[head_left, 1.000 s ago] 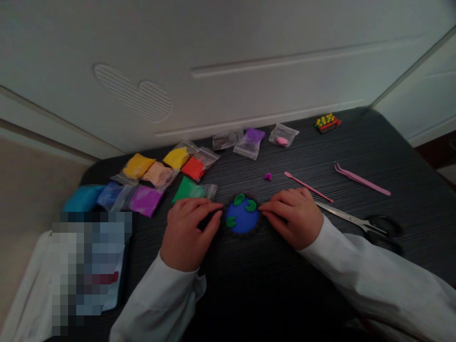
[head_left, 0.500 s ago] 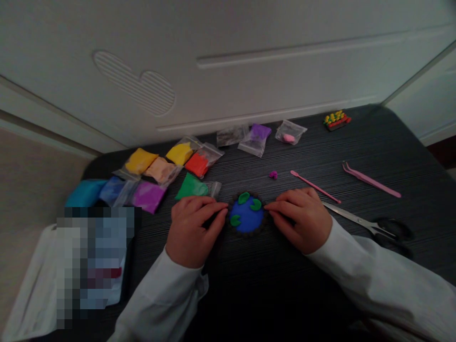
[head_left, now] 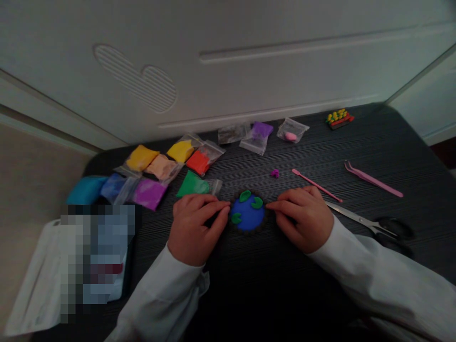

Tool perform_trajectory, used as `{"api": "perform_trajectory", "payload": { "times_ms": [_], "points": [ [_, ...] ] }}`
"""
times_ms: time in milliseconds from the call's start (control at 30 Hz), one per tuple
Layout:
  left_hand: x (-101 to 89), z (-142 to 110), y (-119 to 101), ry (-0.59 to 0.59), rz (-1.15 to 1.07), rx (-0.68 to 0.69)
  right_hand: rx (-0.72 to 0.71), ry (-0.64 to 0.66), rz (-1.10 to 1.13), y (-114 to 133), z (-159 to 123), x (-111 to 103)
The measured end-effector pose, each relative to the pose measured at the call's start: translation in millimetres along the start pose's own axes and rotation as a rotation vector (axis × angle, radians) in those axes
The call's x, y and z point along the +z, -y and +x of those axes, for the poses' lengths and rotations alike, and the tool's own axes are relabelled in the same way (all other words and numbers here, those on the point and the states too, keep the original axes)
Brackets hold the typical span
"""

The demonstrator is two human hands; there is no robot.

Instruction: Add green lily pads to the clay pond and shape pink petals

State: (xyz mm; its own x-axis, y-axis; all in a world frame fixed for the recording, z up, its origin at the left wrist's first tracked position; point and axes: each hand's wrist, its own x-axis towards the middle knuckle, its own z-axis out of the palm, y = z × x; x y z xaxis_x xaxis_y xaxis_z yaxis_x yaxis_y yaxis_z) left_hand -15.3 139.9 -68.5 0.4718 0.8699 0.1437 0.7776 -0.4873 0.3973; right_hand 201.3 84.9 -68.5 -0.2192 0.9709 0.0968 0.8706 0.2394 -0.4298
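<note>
A round blue clay disc (head_left: 248, 217) with a dark bumpy rim and three green leaf shapes lies flat on the dark table (head_left: 320, 156). My left hand (head_left: 194, 228) rests at its left edge, fingertips pressed together against the rim. My right hand (head_left: 302, 218) sits at its right edge, fingers curled, fingertips touching the rim. Both hands press the disc from opposite sides.
Several bags of coloured clay (head_left: 156, 171) lie to the left and behind. A small purple clay bit (head_left: 274, 173), a pink stick tool (head_left: 315, 185), pink tweezers (head_left: 372, 179), scissors (head_left: 374, 223) and a small yellow-red clay model (head_left: 339, 118) are on the right. White paper (head_left: 42, 280) lies at the left.
The view has shifted slightly; both hands stay at the disc's edges, with the left fingers nudged a little closer against the rim.
</note>
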Motion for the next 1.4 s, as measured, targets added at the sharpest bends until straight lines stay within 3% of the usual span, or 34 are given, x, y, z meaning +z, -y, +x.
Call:
{"api": "perform_trajectory", "payload": {
  "times_ms": [200,400,667,1100,1400],
  "points": [
    [-0.2,0,-1,0.002,-0.005,-0.012,-0.006,0.013,-0.004,0,0,0],
    [-0.5,-1,-3,0.016,0.014,-0.032,0.021,-0.077,-0.013,-1,0,2],
    [-0.5,-1,-7,0.054,0.024,-0.067,0.017,0.005,-0.062,3,0,1],
    [0.7,-1,-8,0.085,-0.033,-0.064,-0.022,-0.054,-0.079,1,-1,6],
    [0.3,-3,-8,0.020,-0.003,-0.041,-0.057,0.056,-0.154,17,0,-4]
  ]
}}
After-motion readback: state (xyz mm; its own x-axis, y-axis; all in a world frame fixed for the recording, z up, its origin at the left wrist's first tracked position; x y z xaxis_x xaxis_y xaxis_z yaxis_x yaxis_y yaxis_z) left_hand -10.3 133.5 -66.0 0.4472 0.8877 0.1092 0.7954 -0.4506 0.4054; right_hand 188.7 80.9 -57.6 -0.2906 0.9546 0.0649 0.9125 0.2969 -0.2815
